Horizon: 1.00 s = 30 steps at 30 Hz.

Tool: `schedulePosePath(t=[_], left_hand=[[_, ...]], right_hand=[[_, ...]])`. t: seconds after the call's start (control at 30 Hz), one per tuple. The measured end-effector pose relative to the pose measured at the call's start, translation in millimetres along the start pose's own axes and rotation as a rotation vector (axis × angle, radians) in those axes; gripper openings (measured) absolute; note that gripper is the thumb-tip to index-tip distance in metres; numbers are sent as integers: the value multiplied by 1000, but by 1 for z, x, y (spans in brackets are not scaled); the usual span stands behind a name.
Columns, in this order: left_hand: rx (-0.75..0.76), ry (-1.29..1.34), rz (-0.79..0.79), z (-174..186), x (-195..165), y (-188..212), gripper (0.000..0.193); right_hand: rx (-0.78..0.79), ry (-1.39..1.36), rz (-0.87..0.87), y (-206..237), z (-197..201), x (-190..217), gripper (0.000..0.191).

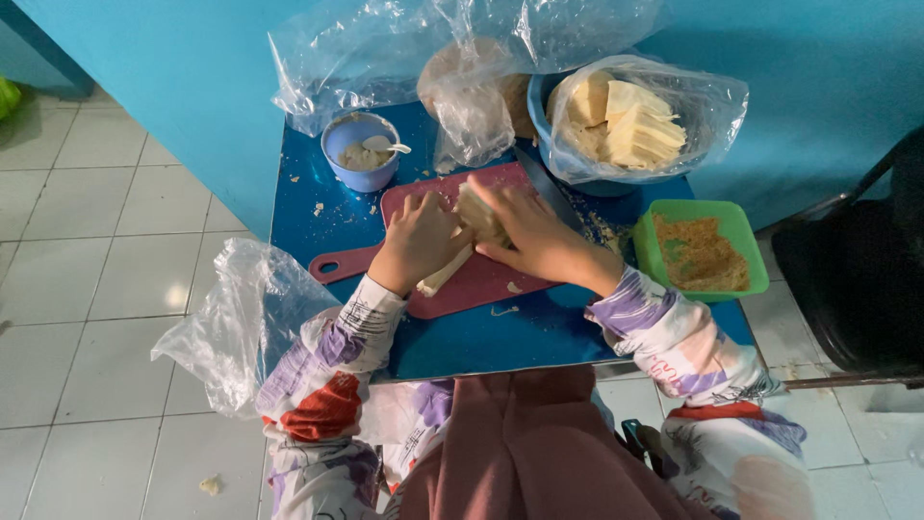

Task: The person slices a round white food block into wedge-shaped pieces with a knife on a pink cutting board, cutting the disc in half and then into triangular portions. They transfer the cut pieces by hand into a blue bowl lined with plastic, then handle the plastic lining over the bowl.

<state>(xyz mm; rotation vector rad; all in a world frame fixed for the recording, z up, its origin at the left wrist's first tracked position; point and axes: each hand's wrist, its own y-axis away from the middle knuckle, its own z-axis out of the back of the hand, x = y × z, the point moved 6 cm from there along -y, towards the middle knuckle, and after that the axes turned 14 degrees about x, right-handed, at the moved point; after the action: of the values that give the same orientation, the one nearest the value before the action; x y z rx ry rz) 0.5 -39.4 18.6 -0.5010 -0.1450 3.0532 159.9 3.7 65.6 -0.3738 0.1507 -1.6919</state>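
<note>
Hands [423, 236] [539, 236] pressing dough [478, 214], blue bowl [358, 154] behind, green tray [703, 252] right

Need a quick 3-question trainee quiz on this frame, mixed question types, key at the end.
1. True or false: both hands, left hand and right hand, rest on the pale wrapper lying on the red board.
2. Which holds brown crumbs? A) blue cup B) green tub C) blue bowl
3. Fill in: the blue cup has a white ____ in it.

Key: 1 true; 2 B; 3 spoon.
</note>
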Motion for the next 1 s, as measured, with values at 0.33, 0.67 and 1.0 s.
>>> schedulePosePath(t=[0.33,0.67,1.0], left_hand=[[-102,67,-300,-47,50,-24,21],[-27,-288,-462,-60,66,-25,20],[87,71,-361,6,42,-5,67]], right_hand=[[546,-615,-473,-24,-85,-135,69],[563,-674,-361,-5,-51,-69,58],[-62,238,-176,39,163,44,64]])
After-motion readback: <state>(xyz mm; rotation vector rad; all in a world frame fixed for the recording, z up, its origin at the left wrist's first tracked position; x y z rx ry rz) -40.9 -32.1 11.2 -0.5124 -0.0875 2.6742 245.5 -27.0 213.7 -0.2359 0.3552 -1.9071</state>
